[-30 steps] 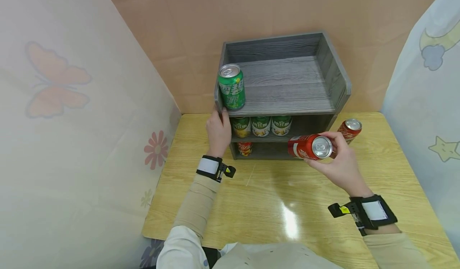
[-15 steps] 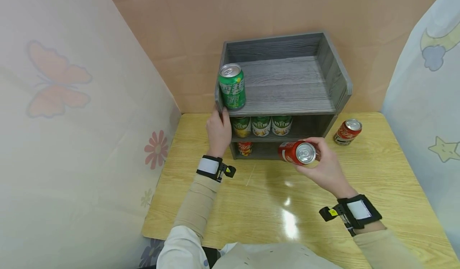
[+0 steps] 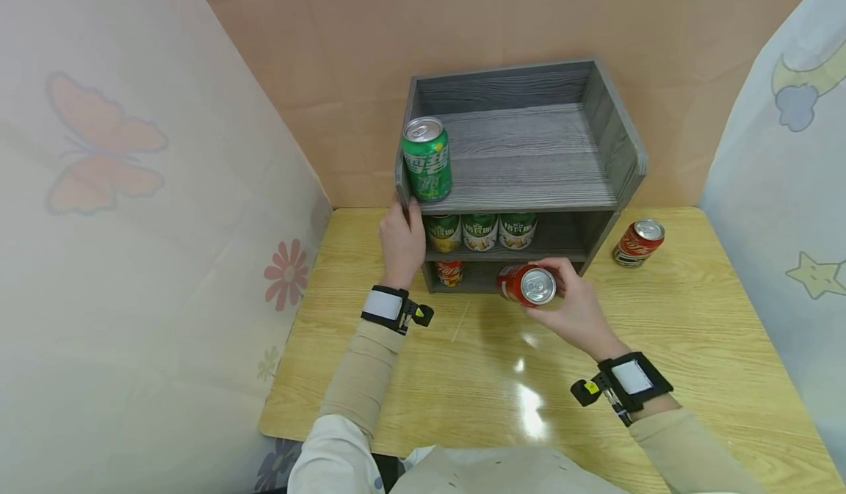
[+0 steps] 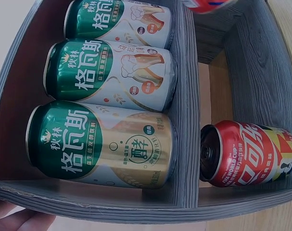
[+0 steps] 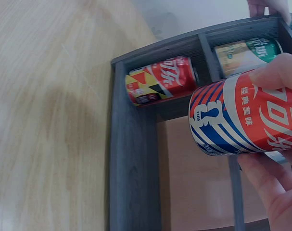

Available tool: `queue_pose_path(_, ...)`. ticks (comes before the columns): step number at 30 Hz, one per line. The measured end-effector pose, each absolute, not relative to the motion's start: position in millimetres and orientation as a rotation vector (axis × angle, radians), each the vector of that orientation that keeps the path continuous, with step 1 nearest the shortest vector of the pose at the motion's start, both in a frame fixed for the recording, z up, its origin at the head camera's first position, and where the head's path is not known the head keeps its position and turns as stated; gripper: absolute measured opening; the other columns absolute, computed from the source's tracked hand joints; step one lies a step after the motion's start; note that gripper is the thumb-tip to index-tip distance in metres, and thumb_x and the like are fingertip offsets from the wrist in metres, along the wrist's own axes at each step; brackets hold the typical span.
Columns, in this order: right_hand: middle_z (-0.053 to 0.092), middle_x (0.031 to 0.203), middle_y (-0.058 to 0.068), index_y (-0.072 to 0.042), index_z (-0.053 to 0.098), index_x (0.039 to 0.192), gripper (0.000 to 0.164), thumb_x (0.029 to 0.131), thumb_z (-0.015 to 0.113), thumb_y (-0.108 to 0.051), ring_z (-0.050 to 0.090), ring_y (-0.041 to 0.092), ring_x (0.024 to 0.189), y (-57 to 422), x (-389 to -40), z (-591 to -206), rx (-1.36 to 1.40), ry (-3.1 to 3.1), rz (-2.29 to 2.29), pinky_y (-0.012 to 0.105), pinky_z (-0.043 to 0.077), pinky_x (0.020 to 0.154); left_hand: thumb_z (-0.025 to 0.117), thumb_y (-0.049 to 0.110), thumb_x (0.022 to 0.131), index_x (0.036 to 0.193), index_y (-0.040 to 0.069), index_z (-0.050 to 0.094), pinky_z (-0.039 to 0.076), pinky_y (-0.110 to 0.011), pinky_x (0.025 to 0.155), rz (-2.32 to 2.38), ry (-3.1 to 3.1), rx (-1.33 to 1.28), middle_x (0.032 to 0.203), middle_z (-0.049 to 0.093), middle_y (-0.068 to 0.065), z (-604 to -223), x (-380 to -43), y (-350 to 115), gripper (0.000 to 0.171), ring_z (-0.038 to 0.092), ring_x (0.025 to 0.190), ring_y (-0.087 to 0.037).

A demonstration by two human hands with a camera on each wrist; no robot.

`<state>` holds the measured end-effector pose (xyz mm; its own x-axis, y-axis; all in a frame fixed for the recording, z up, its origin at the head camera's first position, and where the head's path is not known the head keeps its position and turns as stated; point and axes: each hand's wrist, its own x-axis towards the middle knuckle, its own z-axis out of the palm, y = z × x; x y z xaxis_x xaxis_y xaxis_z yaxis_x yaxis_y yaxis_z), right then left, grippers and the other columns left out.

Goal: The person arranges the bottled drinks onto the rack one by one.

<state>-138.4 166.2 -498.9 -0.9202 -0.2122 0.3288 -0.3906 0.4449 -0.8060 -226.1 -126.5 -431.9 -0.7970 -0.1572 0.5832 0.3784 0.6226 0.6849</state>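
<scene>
My right hand (image 3: 573,310) grips a red cola can (image 3: 525,284) in front of the grey wooden shelf (image 3: 522,164)'s bottom tier. In the right wrist view, fingers and thumb curl round this can (image 5: 247,113), whose base faces the opening. At the shelf's upper left side, my left hand (image 3: 402,244) holds the side panel's edge, fingers partly hidden behind it. Another red cola can (image 4: 249,154) stands at the left end of the bottom tier. Three green-topped drink cans (image 4: 112,70) line the middle tier. On the top tier stands a green soda can (image 3: 427,159).
One more red cola can (image 3: 638,243) stands on the wooden table (image 3: 463,376), right of the shelf. A tan backdrop (image 3: 502,17) rises behind, with a patterned white curtain (image 3: 158,259) on the left.
My right hand has carried the red cola can left and slightly down, from the shelf's right side to before the bottom tier. My left hand stays in place.
</scene>
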Motion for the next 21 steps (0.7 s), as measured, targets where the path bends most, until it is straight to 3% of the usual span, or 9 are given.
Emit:
queue_pose_path(6, 0.063, 0.125, 0.013, -0.005, 0.049, 0.134, 0.081, 0.066, 0.091, 0.008, 0.062, 0.029, 0.111, 161.9, -138.9, -506.3, 0.54, -2.539, 1.477, 0.017, 0.048, 0.087, 0.044, 0.024, 0.109, 0.107, -0.004, 0.061, 0.038, -0.041, 0.054, -1.136, -2.222, -0.175, 0.073, 0.056, -0.013, -433.2, -226.5, -126.2, 0.033, 0.057, 0.064, -0.029)
queue_pose_path(12, 0.063, 0.125, 0.01, -0.008, 0.049, 0.136, 0.083, 0.066, 0.093, 0.005, 0.062, 0.026, 0.112, 157.1, -140.8, -514.1, 0.561, -2.576, 1.414, 0.039, 0.054, 0.087, 0.044, 0.023, 0.11, 0.107, -0.004, 0.061, 0.038, -0.041, 0.054, -1.136, -2.222, -0.176, 0.073, 0.056, -0.013, -434.0, -227.1, -126.2, 0.032, 0.057, 0.063, -0.029)
queue_pose_path(19, 0.062, 0.126, 0.007, -0.012, 0.051, 0.138, 0.085, 0.065, 0.094, 0.002, 0.061, 0.024, 0.115, 151.9, -146.9, -526.6, 0.595, -2.592, 1.409, 0.033, 0.053, 0.089, 0.043, 0.024, 0.11, 0.116, -0.004, 0.062, 0.051, -0.049, 0.07, -1.139, -2.244, -0.151, 0.098, 0.069, -0.021, -432.3, -226.3, -125.4, 0.034, 0.068, 0.089, -0.036)
queue_pose_path(21, 0.061, 0.127, 0.008, -0.011, 0.052, 0.139, 0.085, 0.066, 0.094, 0.002, 0.061, 0.025, 0.116, 150.5, -148.0, -529.4, 0.603, -2.61, 1.412, 0.038, 0.053, 0.09, 0.043, 0.024, 0.11, 0.116, -0.004, 0.062, 0.051, -0.049, 0.069, -1.14, -2.247, -0.149, 0.098, 0.069, -0.021, -432.3, -226.2, -125.5, 0.035, 0.068, 0.088, -0.036)
